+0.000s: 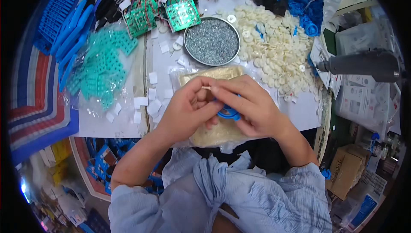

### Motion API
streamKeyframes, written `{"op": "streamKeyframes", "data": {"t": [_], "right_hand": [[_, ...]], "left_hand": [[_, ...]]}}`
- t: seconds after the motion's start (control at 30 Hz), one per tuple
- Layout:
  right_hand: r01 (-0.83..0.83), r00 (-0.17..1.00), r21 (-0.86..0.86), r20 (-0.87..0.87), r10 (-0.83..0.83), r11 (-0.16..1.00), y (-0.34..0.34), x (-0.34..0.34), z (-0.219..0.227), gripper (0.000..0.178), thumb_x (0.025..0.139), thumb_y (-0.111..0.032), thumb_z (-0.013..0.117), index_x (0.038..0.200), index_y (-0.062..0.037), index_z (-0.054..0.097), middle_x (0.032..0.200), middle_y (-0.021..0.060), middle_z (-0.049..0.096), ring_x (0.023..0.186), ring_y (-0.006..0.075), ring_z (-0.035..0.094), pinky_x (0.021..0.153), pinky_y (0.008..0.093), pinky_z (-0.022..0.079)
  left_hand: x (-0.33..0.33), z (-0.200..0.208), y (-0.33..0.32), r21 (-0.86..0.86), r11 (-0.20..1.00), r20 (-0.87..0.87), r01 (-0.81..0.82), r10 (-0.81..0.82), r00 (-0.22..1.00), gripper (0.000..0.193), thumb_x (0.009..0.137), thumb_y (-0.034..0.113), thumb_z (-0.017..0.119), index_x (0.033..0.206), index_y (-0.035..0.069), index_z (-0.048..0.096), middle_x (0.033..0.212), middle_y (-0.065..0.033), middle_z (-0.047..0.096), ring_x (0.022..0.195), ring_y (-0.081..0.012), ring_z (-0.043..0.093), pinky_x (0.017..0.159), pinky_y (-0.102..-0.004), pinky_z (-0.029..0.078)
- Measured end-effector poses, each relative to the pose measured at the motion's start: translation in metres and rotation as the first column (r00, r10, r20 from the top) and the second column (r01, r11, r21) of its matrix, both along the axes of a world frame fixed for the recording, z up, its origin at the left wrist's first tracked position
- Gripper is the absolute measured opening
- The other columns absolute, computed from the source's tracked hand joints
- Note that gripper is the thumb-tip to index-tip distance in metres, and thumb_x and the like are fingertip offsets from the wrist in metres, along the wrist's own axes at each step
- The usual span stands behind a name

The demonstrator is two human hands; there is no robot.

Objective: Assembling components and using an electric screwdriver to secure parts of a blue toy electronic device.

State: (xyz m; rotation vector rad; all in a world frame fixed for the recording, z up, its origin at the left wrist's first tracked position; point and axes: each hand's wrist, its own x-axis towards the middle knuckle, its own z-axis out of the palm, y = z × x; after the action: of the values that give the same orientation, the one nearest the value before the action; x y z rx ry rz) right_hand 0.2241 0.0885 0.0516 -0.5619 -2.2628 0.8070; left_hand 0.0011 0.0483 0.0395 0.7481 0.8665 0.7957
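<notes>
My two hands meet in front of me above a flat, tan, plastic-wrapped pad [209, 132]. My right hand [257, 106] is closed round a blue round plastic part [230, 112] with a ringed edge, partly covered by the fingers. At the fingertips of my left hand [184, 106] is a small off-white piece [206, 88], and the right fingertips touch its other end. The left thumb reaches over to the blue part. Beyond the hands stands a round tin [187, 49] full of small grey metal bits, too small to make out singly.
A heap of cream plastic discs [278, 49] spreads at the back right. Green circuit boards [182, 14] with wires lie behind the tin. Turquoise plastic pieces [102, 66] fill a clear bag at left. White squares [140, 102] are scattered nearby. A grey bar [359, 66] juts in from the right.
</notes>
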Motion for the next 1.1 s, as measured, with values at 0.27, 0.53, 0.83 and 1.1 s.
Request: {"op": "streamKeyframes", "data": {"t": [0.27,0.53,0.83,1.1], "right_hand": [[0.413,0.910,-0.246,0.142,-0.389,0.877,-0.029,0.010,-0.015,0.018,0.082,-0.006,0.079,0.097,-0.0029,0.069,0.081,0.0102,0.067,0.070,0.0260,0.066,0.060,0.0355,0.052],[0.271,0.871,0.241,0.350,-0.344,0.932,-0.017,0.012,-0.040,0.018,0.079,-0.014,0.077,0.084,-0.0101,0.060,0.077,0.0051,0.059,0.074,0.0265,0.056,0.064,0.0389,0.045],[0.303,0.825,0.245,0.416,-0.382,0.921,-0.021,0.007,-0.039,0.018,0.080,-0.014,0.077,0.082,-0.0104,0.060,0.075,0.0041,0.059,0.075,0.0272,0.053,0.069,0.0410,0.039],[0.371,0.850,0.163,0.336,-0.405,0.914,-0.027,0.004,-0.048,0.014,0.082,-0.014,0.076,0.084,-0.0071,0.065,0.076,0.0083,0.063,0.074,0.0283,0.058,0.068,0.0402,0.046]], "left_hand": [[0.022,-0.012,-0.034,0.236,0.972,-0.294,-0.024,0.095,0.951,0.035,0.097,0.008,0.069,0.126,0.001,0.051,0.092,-0.0092,0.066,0.071,-0.0141,0.066,0.062,-0.0268,0.053],[0.014,-0.029,-0.049,0.720,0.489,-0.683,0.493,0.372,0.629,0.042,0.081,0.020,0.081,0.118,0.006,0.066,0.114,-0.0130,0.064,0.095,-0.0318,0.065,0.078,-0.0422,0.053],[0.009,-0.029,-0.051,0.552,0.350,-0.832,0.756,0.280,0.478,0.065,0.075,0.038,0.079,0.129,0.006,0.065,0.134,-0.0058,0.061,0.127,-0.0243,0.055,0.109,-0.0524,0.037],[-0.010,-0.036,-0.047,0.502,0.274,-0.858,0.820,0.281,0.431,0.075,0.068,0.033,0.084,0.136,0.009,0.062,0.141,-0.0041,0.059,0.134,-0.0228,0.052,0.109,-0.0529,0.035]]}}
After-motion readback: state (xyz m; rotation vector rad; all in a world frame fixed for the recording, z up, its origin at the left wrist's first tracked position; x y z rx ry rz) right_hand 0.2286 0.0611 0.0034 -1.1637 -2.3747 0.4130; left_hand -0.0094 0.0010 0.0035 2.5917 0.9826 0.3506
